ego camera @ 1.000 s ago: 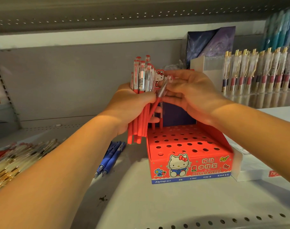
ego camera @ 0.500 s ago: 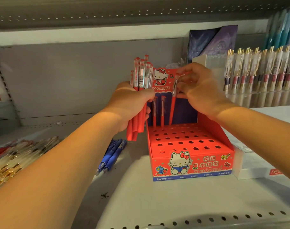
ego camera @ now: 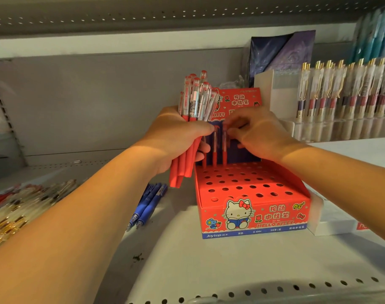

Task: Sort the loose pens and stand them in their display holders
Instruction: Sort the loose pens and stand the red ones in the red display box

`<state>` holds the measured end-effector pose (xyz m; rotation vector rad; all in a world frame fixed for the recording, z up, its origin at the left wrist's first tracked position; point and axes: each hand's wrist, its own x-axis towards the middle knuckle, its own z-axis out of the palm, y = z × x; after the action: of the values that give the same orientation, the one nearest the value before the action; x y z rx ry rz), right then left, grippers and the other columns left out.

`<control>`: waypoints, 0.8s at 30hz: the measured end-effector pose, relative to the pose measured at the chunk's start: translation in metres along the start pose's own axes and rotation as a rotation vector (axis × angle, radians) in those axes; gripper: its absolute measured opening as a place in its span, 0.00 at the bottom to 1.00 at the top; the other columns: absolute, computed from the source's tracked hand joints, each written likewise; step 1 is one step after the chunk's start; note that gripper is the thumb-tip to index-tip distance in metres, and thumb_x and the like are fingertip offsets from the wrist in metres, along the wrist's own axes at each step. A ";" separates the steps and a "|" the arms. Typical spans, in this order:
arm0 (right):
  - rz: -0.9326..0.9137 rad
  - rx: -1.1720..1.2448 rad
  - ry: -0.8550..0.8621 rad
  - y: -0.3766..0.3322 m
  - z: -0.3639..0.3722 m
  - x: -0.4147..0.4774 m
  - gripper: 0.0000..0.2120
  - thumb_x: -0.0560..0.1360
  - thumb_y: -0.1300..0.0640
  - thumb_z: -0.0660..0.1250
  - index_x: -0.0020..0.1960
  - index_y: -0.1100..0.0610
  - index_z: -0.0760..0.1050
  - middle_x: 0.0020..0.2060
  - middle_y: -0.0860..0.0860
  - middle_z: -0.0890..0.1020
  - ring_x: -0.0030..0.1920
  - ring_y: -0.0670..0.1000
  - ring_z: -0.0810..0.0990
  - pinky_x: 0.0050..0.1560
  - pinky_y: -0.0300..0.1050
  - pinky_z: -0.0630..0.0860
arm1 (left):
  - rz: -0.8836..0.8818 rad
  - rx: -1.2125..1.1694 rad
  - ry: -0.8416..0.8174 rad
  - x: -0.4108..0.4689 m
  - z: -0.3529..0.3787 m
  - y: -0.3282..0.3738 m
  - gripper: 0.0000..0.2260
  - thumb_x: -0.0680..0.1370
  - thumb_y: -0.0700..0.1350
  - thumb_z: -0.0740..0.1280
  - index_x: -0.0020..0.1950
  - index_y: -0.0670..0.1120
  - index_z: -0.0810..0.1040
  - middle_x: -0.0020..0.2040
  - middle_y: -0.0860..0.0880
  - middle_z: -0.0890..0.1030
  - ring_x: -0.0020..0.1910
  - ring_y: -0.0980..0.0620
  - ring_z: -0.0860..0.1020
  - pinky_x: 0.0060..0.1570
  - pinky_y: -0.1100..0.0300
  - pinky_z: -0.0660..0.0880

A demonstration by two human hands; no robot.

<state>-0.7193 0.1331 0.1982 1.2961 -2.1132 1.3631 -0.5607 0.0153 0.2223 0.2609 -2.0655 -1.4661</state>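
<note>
Right hand drops lower; pen swings from tilted to upright, sinks into holder back row.

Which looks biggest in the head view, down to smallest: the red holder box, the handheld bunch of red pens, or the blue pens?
Largest: red holder box. Then: bunch of red pens, raised, perhaps nearer the camera, so less sure. Smallest: blue pens.
</note>
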 end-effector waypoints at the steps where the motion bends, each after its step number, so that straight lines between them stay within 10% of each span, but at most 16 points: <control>1: -0.006 -0.025 -0.033 0.001 0.001 0.000 0.13 0.75 0.64 0.70 0.49 0.45 0.79 0.38 0.45 0.83 0.39 0.44 0.83 0.41 0.41 0.82 | 0.005 0.004 0.001 0.000 0.000 0.000 0.05 0.74 0.39 0.74 0.46 0.45 0.79 0.29 0.46 0.82 0.28 0.52 0.82 0.29 0.58 0.79; 6: -0.033 -0.097 -0.011 -0.001 0.000 0.000 0.13 0.74 0.64 0.68 0.52 0.48 0.81 0.40 0.43 0.82 0.39 0.38 0.80 0.43 0.26 0.73 | 0.007 0.018 -0.003 0.000 -0.001 -0.004 0.05 0.74 0.39 0.74 0.45 0.45 0.79 0.28 0.47 0.81 0.28 0.52 0.81 0.30 0.58 0.79; 14: 0.069 0.666 -0.076 -0.046 -0.014 -0.008 0.12 0.75 0.61 0.71 0.58 0.58 0.79 0.46 0.56 0.86 0.42 0.53 0.85 0.39 0.44 0.81 | 0.009 0.016 -0.049 0.002 0.003 -0.008 0.05 0.74 0.38 0.74 0.42 0.46 0.79 0.27 0.47 0.79 0.26 0.52 0.80 0.28 0.59 0.78; 24: 0.180 0.802 -0.074 -0.051 -0.012 -0.013 0.16 0.74 0.69 0.69 0.61 0.62 0.75 0.51 0.62 0.83 0.45 0.56 0.85 0.45 0.50 0.83 | 0.006 -0.078 -0.074 0.001 0.003 -0.006 0.06 0.75 0.45 0.75 0.48 0.45 0.81 0.32 0.45 0.83 0.32 0.48 0.84 0.31 0.54 0.80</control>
<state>-0.6731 0.1423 0.2244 1.4394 -1.8010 2.4249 -0.5643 0.0143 0.2166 0.1717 -2.0593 -1.5707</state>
